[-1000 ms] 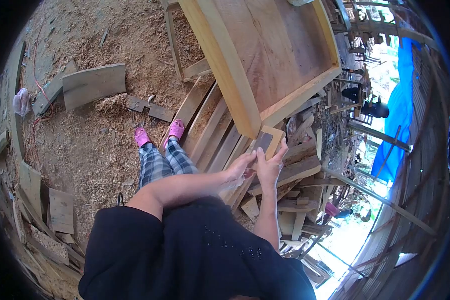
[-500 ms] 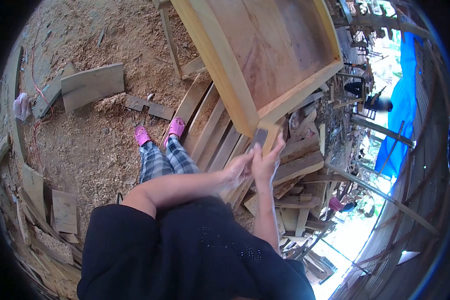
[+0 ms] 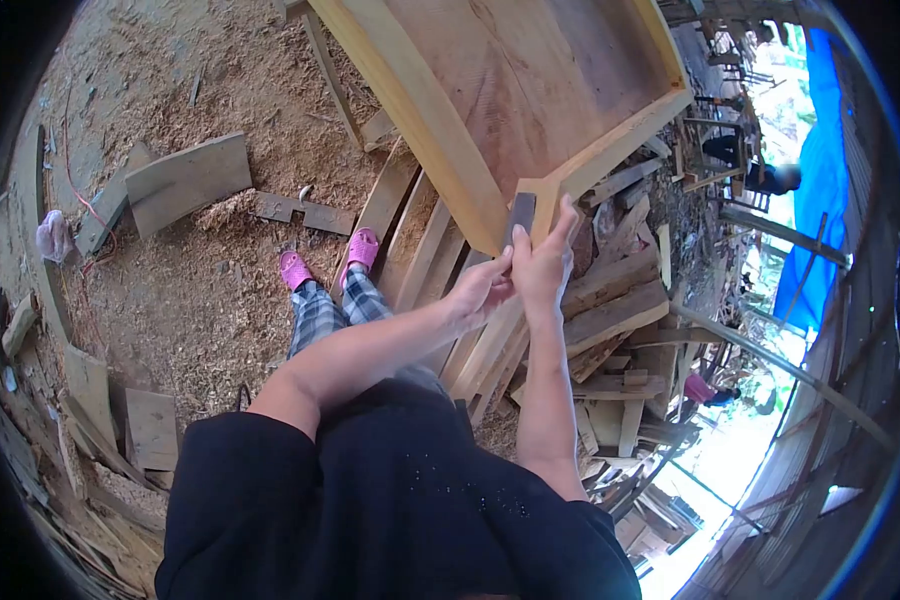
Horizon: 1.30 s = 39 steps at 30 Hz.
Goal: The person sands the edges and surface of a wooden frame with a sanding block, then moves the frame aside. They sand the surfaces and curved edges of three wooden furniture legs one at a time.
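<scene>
The big wooden frame (image 3: 530, 90) now fills more of the upper view than a second ago, its near corner sitting higher and closer to the hands, and the view has tipped so the sawdust floor (image 3: 200, 290) slides left. The planks (image 3: 420, 240) stacked under the frame lie as before, and the scrap pile (image 3: 620, 310) to the right is unchanged. The blue tarp (image 3: 820, 200) at the far right has crept upward in view. Both hands have risen from waist level to the frame's corner. The right hand (image 3: 542, 265) is clamped on a small dark sanding block (image 3: 520, 215), fingers stretched up along it, pressing it against the corner; a second ago the block was held lower, clear of the frame. The left hand (image 3: 480, 292) is closed in just beside the right, touching its lower edge, holding nothing that can be seen. The pink sandals (image 3: 330, 260) stand on the sawdust. No writing or labels can be read anywhere.
</scene>
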Tool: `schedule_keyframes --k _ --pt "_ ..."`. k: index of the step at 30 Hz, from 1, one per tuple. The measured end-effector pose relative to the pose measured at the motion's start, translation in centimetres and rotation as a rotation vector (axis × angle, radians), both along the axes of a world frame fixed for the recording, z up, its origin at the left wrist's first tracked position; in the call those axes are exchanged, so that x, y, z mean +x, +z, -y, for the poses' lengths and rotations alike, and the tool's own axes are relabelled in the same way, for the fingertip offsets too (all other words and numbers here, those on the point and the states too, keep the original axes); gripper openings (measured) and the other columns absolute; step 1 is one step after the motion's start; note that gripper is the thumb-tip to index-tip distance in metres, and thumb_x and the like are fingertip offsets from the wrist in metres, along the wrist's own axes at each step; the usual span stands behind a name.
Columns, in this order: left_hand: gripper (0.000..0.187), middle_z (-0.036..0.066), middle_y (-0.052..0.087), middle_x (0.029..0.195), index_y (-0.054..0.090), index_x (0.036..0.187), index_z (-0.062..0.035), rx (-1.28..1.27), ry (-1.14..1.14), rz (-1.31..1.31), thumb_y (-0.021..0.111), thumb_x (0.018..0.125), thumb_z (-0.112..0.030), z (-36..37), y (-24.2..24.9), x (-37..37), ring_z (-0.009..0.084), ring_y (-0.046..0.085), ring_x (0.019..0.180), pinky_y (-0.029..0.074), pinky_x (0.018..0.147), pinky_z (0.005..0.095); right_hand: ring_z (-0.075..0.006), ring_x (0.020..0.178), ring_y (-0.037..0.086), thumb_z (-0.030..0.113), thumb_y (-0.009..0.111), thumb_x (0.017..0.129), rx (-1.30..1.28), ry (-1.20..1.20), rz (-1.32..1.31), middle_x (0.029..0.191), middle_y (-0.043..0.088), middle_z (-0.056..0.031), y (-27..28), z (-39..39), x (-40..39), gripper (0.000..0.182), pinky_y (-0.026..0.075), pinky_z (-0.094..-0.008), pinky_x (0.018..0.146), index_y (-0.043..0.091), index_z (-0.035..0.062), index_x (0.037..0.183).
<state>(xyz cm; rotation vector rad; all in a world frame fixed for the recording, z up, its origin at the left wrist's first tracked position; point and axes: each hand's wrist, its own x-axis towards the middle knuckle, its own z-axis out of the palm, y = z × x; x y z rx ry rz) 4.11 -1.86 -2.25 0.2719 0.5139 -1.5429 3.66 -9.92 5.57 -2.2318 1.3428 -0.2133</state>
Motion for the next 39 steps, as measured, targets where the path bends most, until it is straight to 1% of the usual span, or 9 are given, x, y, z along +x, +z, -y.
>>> schedule_keyframes --k 7,10,13,16,21,24,30,34,39 --pt "0.023 -0.003 0.059 0.088 0.059 0.103 -0.0108 0.049 -0.188 -0.046 0.052 0.101 -0.033 -3.9 -1.0 -2.6 0.0068 0.057 0.083 0.051 0.083 0.0272 -0.0444 0.118 0.054 0.009 0.066 0.085 -0.17 0.11 0.011 0.132 0.05 -0.0307 -1.2 -2.7 -4.6 0.075 0.044 -0.0478 0.098 0.023 0.0067 0.146" --pt "0.028 0.0 0.062 0.099 0.058 0.111 -0.008 -0.04 -0.013 0.043 0.049 0.102 -0.033 0.2 -1.9 -0.5 0.0082 0.061 0.087 0.052 0.081 0.026 -0.0425 0.112 0.059 0.01 0.066 0.086 -0.054 0.029 0.013 0.125 0.055 -0.0304 -0.2 -0.6 -0.9 0.074 0.048 -0.0464 0.093 0.023 0.0064 0.146" --pt "0.029 -0.001 0.063 0.096 0.059 0.111 -0.0082 -0.085 0.036 0.034 0.049 0.102 -0.034 0.5 -2.2 -0.7 0.0082 0.061 0.082 0.052 0.08 0.0259 -0.0408 0.109 0.061 0.009 0.065 0.086 -0.109 0.102 0.015 0.124 0.056 -0.0305 -1.3 0.8 -1.3 0.073 0.05 -0.0468 0.089 0.023 0.0056 0.145" --pt "0.032 -0.001 0.064 0.089 0.059 0.108 -0.0073 -0.008 -0.129 0.027 0.049 0.102 -0.037 -3.6 -2.5 -3.8 0.0081 0.062 0.079 0.052 0.077 0.0267 -0.0429 0.108 0.061 0.008 0.065 0.085 -0.236 0.176 0.031 0.124 0.056 -0.0297 -1.8 -2.4 -5.5 0.073 0.049 -0.0474 0.091 0.023 0.005 0.145" --pt "0.033 -0.001 0.063 0.084 0.061 0.1 -0.007 -0.065 -0.069 0.097 0.047 0.103 -0.037 -0.8 -3.8 -1.3 0.0079 0.059 0.069 0.052 0.07 0.0233 -0.0439 0.111 0.059 0.008 0.066 0.084 -0.134 0.09 -0.004 0.13 0.051 -0.0297 -1.3 -0.4 -1.5 0.075 0.048 -0.0473 0.093 0.022 0.0069 0.145" --pt "0.032 -0.002 0.062 0.083 0.061 0.099 -0.0088 0.017 -0.005 0.112 0.047 0.102 -0.038 0.2 -1.0 -0.4 0.0074 0.058 0.068 0.051 0.07 0.0236 -0.0444 0.112 0.058 0.009 0.067 0.084 -0.084 0.095 0.061 0.132 0.05 -0.0304 -1.3 0.5 -1.4 0.075 0.048 -0.0477 0.093 0.023 0.0081 0.145" --pt "0.03 -0.002 0.061 0.083 0.061 0.103 -0.0089 0.038 -0.157 0.076 0.05 0.102 -0.036 -3.6 -2.5 -3.0 0.0059 0.056 0.069 0.05 0.07 0.0241 -0.0422 0.112 0.059 0.009 0.068 0.083 -0.249 0.109 0.018 0.128 0.053 -0.0302 -1.4 -3.4 -4.0 0.075 0.049 -0.0459 0.091 0.024 0.0084 0.145" --pt "0.03 -0.004 0.056 0.075 0.061 0.094 -0.0088 0.051 -0.045 0.11 0.051 0.101 -0.036 0.7 -1.1 0.7 0.0054 0.054 0.065 0.05 0.066 0.0236 -0.0422 0.111 0.059 0.009 0.067 0.084 0.0 0.03 0.015 0.128 0.053 -0.0305 -0.2 0.7 0.4 0.075 0.049 -0.0453 0.091 0.023 0.0064 0.144" --pt "0.032 -0.007 0.052 0.066 0.061 0.084 -0.0114 0.14 -0.201 0.126 0.053 0.1 -0.038 -3.6 -0.3 -2.0 0.006 0.05 0.057 0.048 0.061 0.0243 -0.0421 0.11 0.06 0.01 0.068 0.084 -0.248 0.126 0.044 0.127 0.053 -0.0304 -1.8 -3.6 -5.5 0.074 0.048 -0.0463 0.091 0.024 0.0054 0.144"
